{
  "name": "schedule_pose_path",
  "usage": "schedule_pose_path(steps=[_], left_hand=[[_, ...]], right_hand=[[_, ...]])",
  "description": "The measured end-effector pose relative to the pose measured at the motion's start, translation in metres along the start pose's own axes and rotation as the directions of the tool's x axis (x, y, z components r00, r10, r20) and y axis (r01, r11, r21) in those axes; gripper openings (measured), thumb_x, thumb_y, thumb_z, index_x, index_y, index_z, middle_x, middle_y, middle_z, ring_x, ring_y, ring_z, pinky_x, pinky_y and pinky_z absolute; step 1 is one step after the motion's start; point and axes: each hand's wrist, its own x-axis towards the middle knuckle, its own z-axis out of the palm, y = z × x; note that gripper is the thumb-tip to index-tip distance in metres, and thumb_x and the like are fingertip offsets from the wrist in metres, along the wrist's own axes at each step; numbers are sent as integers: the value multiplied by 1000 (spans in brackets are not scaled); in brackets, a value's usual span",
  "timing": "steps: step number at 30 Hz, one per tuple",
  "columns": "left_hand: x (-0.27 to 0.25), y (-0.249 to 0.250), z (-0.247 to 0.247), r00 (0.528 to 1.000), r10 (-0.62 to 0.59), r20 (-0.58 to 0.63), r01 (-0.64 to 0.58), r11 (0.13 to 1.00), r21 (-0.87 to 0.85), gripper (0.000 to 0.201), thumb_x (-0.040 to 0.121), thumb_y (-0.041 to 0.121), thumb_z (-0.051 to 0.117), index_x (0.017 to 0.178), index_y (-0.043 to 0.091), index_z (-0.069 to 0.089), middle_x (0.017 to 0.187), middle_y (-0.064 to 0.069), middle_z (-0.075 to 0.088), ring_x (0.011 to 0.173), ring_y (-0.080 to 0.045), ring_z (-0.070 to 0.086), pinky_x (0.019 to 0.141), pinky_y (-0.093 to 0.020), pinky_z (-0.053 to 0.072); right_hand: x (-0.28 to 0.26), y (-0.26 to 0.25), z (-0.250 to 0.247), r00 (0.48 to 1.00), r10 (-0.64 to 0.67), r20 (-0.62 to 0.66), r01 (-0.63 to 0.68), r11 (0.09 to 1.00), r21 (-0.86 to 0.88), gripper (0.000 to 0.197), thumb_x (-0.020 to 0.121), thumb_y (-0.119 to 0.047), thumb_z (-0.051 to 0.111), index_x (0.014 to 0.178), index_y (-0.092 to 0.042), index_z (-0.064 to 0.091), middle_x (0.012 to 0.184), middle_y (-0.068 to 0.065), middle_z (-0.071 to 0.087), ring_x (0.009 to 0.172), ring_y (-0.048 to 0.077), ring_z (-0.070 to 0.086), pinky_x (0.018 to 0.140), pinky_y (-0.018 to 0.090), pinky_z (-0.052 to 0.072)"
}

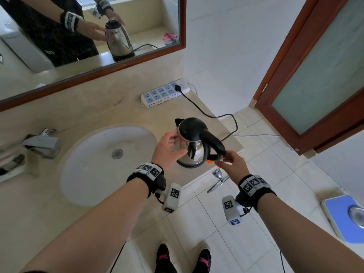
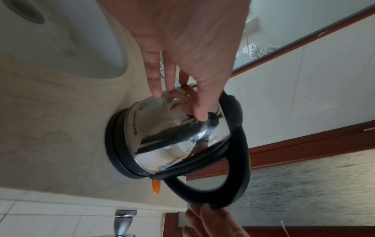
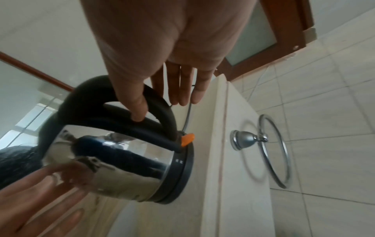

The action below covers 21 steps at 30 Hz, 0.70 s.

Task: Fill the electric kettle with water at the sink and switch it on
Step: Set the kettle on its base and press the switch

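The electric kettle (image 1: 192, 141) stands on its black base (image 2: 115, 147) on the table (image 1: 82, 107), just right of the sink (image 1: 94, 166) and close to the table's front edge. Its lid looks closed from the head view. The left hand (image 1: 167, 148) lies against the steel body with straight, spread fingers (image 2: 156, 89), touching without curling round it. The right hand (image 1: 231, 164) is at the outer curve of the handle (image 1: 213, 140); its thumb (image 3: 136, 105) rests on the black loop while the other fingers stay straight past it, so the handle is touched, not gripped.

The orange switch (image 3: 187, 139) juts out at the foot of the handle, right under the right hand. A careless knock could probably flip it on, and whether the kettle holds any water cannot be told from these views; heating it dry would be the harm.

The cord (image 1: 206, 113) runs from the base to the power strip (image 1: 165, 94), which lies on the table behind the sink. Splashes from the faucet (image 1: 40, 143), or drips from a wet kettle carried back over it, could reach the sockets.

Since the kettle sits near the edge, a push from the flat left hand without a firm right-hand hold may tip it toward the floor. Lifting by a loose thumb hold risks a slip, and dragging the base along could tug the cord.
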Motion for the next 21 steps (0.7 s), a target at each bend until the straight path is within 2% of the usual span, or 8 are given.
schedule_pose_path(steps=[1,3,6,9,12,16,21], left_hand=[[1,-1,1,1000,2,3,-2,1000,-2,63,74,14,81,128,24,52,124,8,57,100,16,51,75,6,38],[6,-6,4,1000,-3,20,4,1000,-17,72,70,16,84,128,33,45,127,10,52,105,11,52,84,0,38],[17,-18,4,994,-18,107,20,1000,-13,97,65,25,87,144,38,32,134,11,49,120,-2,51,102,-25,42],[26,-25,2,984,-10,179,15,1000,-26,106,64,28,89,146,43,24,134,16,46,123,-6,51,108,-40,44],[32,-27,0,980,-29,198,32,999,-13,113,68,25,88,153,35,14,142,9,44,125,-4,45,109,-36,39],[38,-32,-1,974,-5,225,3,1000,12,110,65,27,89,152,36,22,141,8,46,125,-7,49,107,-38,44],[43,-36,-2,974,3,226,-10,999,32,105,62,31,89,149,33,30,137,9,50,123,-8,53,106,-38,46]], right_hand=[[1,8,1,999,33,-1,-33,999,-22,39,84,-16,77,120,-9,62,114,10,70,103,23,65,94,36,50],[4,19,6,995,96,2,-95,992,-79,37,89,-9,70,125,-2,62,118,16,69,100,23,62,91,34,48],[7,31,21,988,153,29,-148,981,-125,38,92,-3,63,130,-2,60,125,17,66,101,24,61,94,35,49],[6,37,41,980,187,62,-169,960,-224,47,94,-9,60,140,-11,54,135,12,63,119,29,61,103,40,47],[1,37,57,982,182,57,-152,925,-348,56,95,-14,56,150,-21,45,143,9,57,126,28,58,105,38,46],[-3,39,69,983,173,58,-130,888,-441,65,96,-14,55,156,-27,31,151,9,49,133,30,53,111,43,43],[-2,40,74,985,175,6,-150,863,-483,64,96,-16,54,155,-26,32,151,10,49,133,30,52,111,45,43]])
